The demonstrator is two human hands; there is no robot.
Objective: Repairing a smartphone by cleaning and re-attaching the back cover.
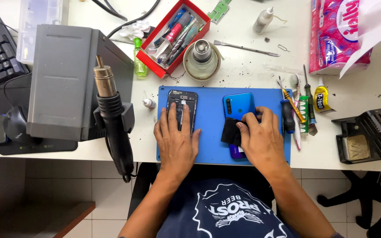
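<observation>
Bare forearms, navy white-printed shirt

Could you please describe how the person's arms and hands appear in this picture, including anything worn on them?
Both forearms are bare from the elbow down, with no sleeves in view. The left hand and the right hand wear no gloves, and no rings, watch or wristband show. A dark navy shirt with a white printed emblem covers the torso.
</observation>
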